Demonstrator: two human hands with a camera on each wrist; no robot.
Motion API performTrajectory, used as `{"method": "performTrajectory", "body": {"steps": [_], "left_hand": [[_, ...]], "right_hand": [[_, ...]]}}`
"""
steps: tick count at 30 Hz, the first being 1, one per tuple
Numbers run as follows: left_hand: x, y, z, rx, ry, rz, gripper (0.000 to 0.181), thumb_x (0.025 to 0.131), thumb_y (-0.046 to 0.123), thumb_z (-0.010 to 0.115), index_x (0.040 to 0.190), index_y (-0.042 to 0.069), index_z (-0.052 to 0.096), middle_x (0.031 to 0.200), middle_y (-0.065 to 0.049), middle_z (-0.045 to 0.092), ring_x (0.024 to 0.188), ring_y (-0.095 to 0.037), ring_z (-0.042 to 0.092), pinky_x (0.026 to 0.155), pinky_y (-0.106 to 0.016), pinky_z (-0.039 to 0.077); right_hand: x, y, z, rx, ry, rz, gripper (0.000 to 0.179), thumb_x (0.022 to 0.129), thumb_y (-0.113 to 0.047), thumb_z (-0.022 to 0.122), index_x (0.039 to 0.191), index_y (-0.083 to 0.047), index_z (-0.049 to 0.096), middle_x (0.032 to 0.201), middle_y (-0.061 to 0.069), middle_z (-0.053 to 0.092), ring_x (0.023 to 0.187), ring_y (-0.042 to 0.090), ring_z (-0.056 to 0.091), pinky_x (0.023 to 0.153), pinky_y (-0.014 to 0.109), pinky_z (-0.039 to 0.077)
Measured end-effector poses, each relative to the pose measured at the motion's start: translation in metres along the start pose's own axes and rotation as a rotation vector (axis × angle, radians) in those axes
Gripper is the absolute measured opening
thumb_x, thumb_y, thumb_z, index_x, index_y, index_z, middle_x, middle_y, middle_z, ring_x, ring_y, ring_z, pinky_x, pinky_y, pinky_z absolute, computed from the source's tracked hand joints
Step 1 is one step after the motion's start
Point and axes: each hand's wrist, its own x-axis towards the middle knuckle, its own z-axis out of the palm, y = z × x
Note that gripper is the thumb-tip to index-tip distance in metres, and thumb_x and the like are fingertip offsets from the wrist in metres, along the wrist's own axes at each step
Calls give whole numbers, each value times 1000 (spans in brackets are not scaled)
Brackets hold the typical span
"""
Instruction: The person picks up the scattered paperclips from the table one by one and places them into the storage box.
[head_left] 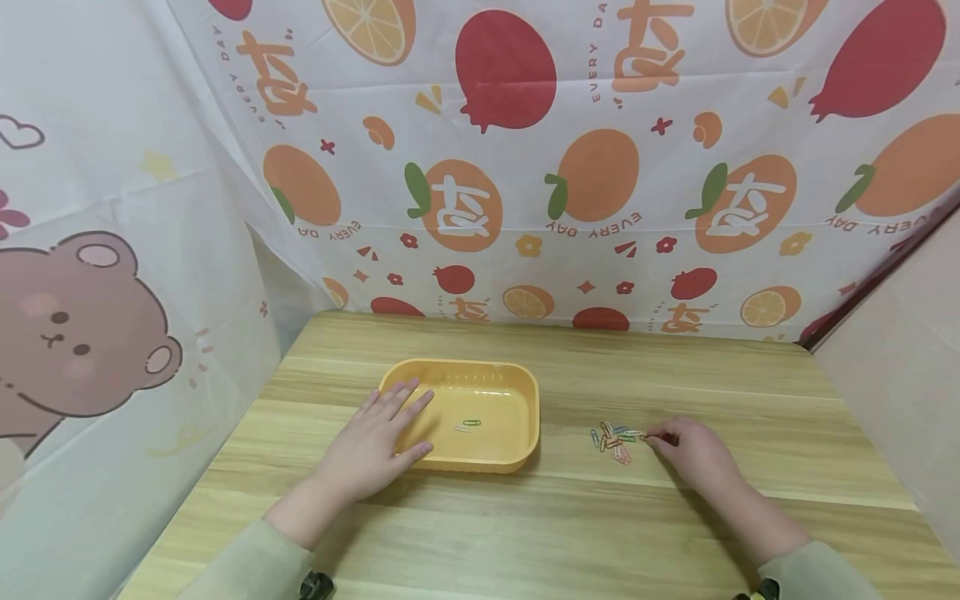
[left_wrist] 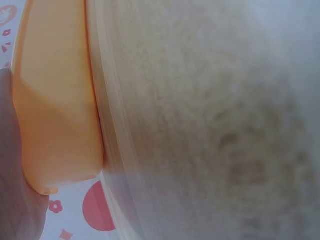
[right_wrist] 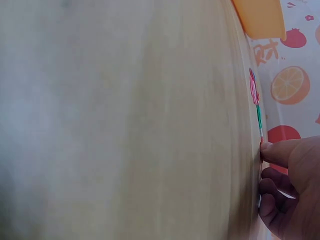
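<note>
A yellow plastic tray (head_left: 517,457) sits on the wooden table, with a green paper clip (head_left: 472,422) and a pale paper clip (head_left: 462,428) on its floor. My left hand (head_left: 369,442) lies over the tray's left side, fingers spread across the rim and thumb along the near edge. To the right is a small pile of colored paper clips (head_left: 607,442). At the pile's right edge my right hand (head_left: 696,454) pinches an orange-brown paper clip (head_left: 643,437) between thumb and forefinger, its other fingers curled. The right wrist view shows those fingertips low at the tabletop.
The wooden table (head_left: 570,533) spreads around the tray and the pile. A fruit-print cloth (head_left: 525,192) hangs behind the table's far edge. White cloth with a bear print (head_left: 82,325) hangs at the left, and a pale panel (head_left: 892,350) stands at the right.
</note>
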Motion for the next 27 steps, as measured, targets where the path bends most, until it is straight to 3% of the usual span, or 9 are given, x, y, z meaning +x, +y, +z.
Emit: {"method": "performTrajectory", "body": {"steps": [8, 14, 27], "left_hand": [[0, -1, 2, 2, 19, 7, 74, 95, 55, 58, 156, 21, 35, 161, -11, 30, 147, -33, 27, 118, -57, 21], [0, -1, 1, -3, -20, -8, 74, 96, 57, 54, 157, 22, 32, 162, -10, 26, 148, -33, 23, 120, -55, 17], [0, 0, 0, 1, 12, 8, 72, 97, 60, 51, 156, 21, 35, 161, -11, 30, 147, -34, 27, 117, -58, 23]], "right_hand": [[4, 2, -2, 23, -52, -2, 4, 90, -18, 74, 93, -16, 75, 86, -4, 65, 78, 13, 57, 71, 38, 51], [3, 3, 0, 34, -29, -13, 10, 90, -23, 74, 90, -13, 74, 90, -4, 67, 85, 16, 62, 77, 43, 54], [2, 7, 2, 4, 4, -19, 7, 89, -22, 74, 87, -16, 78, 89, -5, 64, 81, 14, 60, 72, 40, 52]]}}
